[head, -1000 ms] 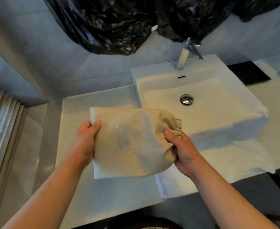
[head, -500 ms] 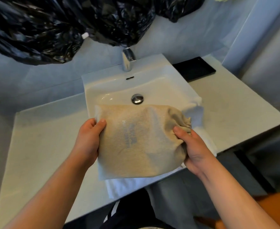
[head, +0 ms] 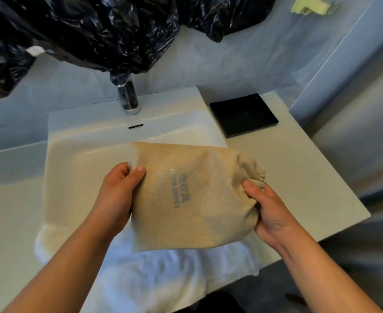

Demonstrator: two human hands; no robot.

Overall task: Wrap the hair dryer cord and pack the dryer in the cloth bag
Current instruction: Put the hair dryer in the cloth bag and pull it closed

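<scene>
Holding the bulging beige cloth bag (head: pixel 186 199) over the white ceramic basin (head: pixel 84 159), the left hand (head: pixel 118 193) pinches its nine-o'clock edge and the right hand (head: pixel 271 213) clasps the gathered three-o'clock mouth. Better to squeeze that neck tight and carry it level.

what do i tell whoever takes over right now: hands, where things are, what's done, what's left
Left hand grips the flat closed end of the cloth bag.
Right hand pinches its gathered mouth.
Bag is held above the sink front edge and the white towel; it bulges.
Dryer and cord are not visible, presumably inside.
Done: packing, by the look of it.
Left: no tied drawstring can be seen; check it, then set the bag down, perhaps on the counter.
</scene>
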